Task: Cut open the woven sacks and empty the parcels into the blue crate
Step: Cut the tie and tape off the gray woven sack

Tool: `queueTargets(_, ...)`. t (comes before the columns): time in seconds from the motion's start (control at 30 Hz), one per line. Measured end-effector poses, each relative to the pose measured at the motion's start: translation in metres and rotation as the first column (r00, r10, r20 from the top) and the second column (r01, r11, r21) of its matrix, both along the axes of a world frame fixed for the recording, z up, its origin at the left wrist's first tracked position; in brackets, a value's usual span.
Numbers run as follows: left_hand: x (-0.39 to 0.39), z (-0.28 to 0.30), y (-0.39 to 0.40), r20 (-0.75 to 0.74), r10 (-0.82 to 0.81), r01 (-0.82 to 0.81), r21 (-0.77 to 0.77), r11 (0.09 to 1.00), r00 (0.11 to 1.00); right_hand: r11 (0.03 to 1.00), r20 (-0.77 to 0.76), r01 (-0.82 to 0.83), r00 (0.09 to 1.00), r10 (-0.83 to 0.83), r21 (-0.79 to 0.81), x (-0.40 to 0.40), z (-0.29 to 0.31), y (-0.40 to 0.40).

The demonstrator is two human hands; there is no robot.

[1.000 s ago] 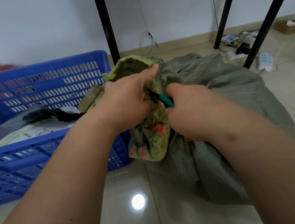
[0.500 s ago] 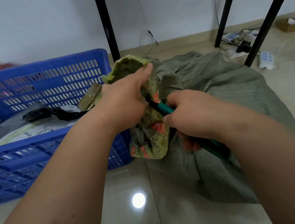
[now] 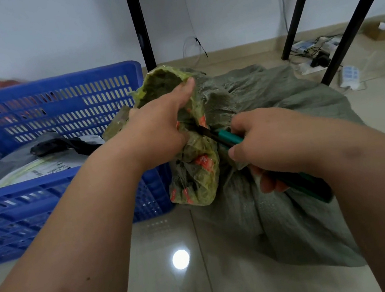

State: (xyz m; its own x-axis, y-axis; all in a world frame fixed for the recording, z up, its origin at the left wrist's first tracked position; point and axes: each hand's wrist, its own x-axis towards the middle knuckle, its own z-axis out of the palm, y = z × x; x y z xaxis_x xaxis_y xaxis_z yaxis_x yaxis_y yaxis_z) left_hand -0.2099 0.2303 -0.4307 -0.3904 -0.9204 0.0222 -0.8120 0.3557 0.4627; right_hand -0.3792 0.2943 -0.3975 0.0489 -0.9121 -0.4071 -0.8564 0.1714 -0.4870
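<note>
Left hand [image 3: 157,131] clenches the green woven sack's [image 3: 196,160] bunched neck taut, so right hand's [image 3: 270,144] teal-handled knife [image 3: 228,138] bites cleanly.

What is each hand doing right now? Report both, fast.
Left hand: closed, gripping the bunched top of the woven sack.
Right hand: closed on the teal-handled knife, blade at the sack.

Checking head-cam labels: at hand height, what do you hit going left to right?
blue crate → left hand gripping the yellow-green sack neck → knife → right hand gripping it → grey-green woven sack
</note>
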Motion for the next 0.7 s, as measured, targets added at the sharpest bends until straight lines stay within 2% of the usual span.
queueTargets(0.13,-0.008,0.003,0.003,-0.042,-0.012,0.012,-0.012,1.000,0.999,1.000,-0.024,0.011,1.000,-0.012,-0.013,0.008,-0.004,-0.001)
queueTargets(0.27,-0.017,0.002,0.005,0.031,-0.018,0.020,-0.058,0.998,0.999,0.999,0.017,0.039,0.999,-0.039,-0.018,0.016,-0.017,-0.004)
queueTargets(0.4,0.003,-0.002,-0.003,-0.085,0.089,-0.091,-0.012,0.996,0.992,0.999,0.044,0.025,0.999,-0.026,0.021,0.008,-0.005,0.000)
queueTargets(0.6,-0.020,0.008,0.001,-0.088,0.022,-0.031,-0.100,0.995,0.996,0.993,-0.016,0.047,0.999,-0.049,-0.105,0.019,-0.019,-0.009)
queueTargets(0.7,-0.005,0.003,-0.001,-0.142,0.102,-0.109,-0.046,0.993,0.985,0.998,0.021,0.057,0.998,-0.056,-0.018,0.009,-0.019,-0.005)
